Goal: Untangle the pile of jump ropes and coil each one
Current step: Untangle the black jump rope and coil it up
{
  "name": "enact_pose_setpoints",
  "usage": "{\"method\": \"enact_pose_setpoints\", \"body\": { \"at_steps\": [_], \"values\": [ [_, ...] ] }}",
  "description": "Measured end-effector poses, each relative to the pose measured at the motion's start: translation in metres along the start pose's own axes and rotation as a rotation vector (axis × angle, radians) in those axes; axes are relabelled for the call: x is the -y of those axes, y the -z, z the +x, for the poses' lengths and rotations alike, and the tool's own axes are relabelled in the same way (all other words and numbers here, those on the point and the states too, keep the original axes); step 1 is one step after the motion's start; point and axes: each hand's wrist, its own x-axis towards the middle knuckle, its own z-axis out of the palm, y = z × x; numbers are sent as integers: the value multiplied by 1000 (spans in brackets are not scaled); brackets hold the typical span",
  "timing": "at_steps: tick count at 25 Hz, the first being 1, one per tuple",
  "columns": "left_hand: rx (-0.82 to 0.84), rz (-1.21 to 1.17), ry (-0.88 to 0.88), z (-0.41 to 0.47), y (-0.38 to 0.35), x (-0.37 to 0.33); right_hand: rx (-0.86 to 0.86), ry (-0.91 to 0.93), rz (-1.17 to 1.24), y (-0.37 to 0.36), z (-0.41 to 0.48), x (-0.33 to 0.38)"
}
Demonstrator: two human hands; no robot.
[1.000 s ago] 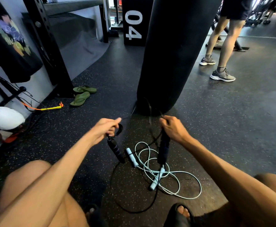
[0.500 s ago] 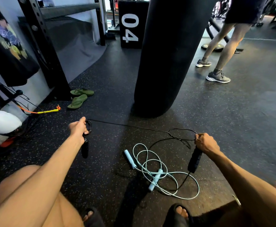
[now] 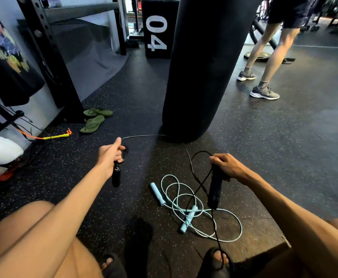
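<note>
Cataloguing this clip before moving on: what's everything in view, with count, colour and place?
thin black jump rope: one, black, a handle in each hand
light blue jump rope: one, pale blue, loose on floor, black cord crossing it
tall black cylindrical punching bag: one, black, centre, behind ropes
green rubber flip-flops: two, green, floor left
black box marked 04: one, black, white digits, behind bag
yellow rope handle: one, yellow, orange cord, far left floor
bystander's grey trainers: two, grey, upper right
left hand: one, grips one black handle
right hand: one, grips other black handle
</note>
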Motion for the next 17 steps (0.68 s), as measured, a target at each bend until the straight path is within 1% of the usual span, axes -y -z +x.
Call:
{"method": "enact_pose_setpoints", "body": {
  "at_steps": [2,4,7,12,14,15,17],
  "values": [
    [81,-23,33,-7,-12,-1,82,29,45,-6,-3,13],
    [121,-37,61,-10,-21,-1,142,33,132,-11,-6,19],
    [203,54,84,-17,-34,6,197,31,219,-17,-9,26],
    [590,337,51,-45,-67,32,267,85,240,-26,-14,42],
    [702,415,0,-54,-76,39,275,103,230,-29,-14,44],
    [724,447,-31,-58,-78,41,271,109,227,-30,-15,45],
    [705,452,-75,-61,-81,40,258,108,229,-30,-15,45]
  ]
}}
